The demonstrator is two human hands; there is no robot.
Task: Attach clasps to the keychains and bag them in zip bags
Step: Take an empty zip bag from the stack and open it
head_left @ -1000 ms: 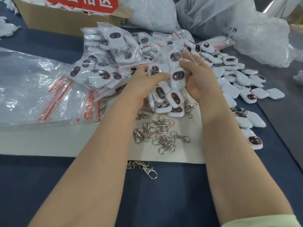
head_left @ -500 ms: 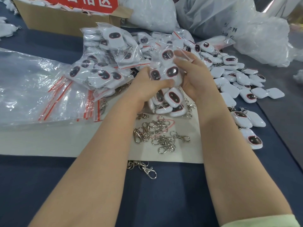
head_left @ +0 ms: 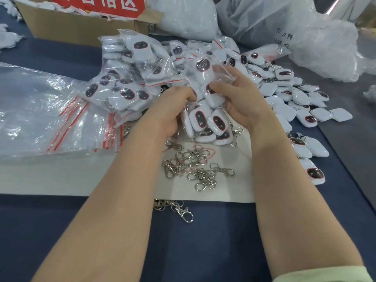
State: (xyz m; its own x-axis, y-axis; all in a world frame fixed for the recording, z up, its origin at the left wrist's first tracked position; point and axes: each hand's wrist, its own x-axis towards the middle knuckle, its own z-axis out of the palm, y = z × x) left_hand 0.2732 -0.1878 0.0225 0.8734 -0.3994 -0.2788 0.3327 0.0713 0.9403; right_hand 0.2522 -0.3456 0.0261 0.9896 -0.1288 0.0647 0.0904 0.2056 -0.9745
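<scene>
A clear zip bag (head_left: 205, 74) stuffed with several white keychains with dark oval faces sits upright in the middle. My left hand (head_left: 173, 106) grips its left side and my right hand (head_left: 238, 98) pinches its upper right edge. More white keychains (head_left: 207, 121) bulge at the bag's bottom between my wrists. Loose silver clasps (head_left: 195, 167) lie on the white sheet (head_left: 61, 178) just below my hands. One more clasp (head_left: 183, 212) rests on the blue table.
Filled zip bags (head_left: 126, 78) are heaped at the back left. Flat unused zip bags with red strips (head_left: 50, 110) lie at left. Loose keychains (head_left: 301, 102) spread to the right. A cardboard box (head_left: 77, 27) and large plastic sacks (head_left: 284, 23) stand behind.
Both hands have shifted on the bag. The bag's top has been pushed up and back, and my right hand's fingers moved from its front to its upper right edge.
</scene>
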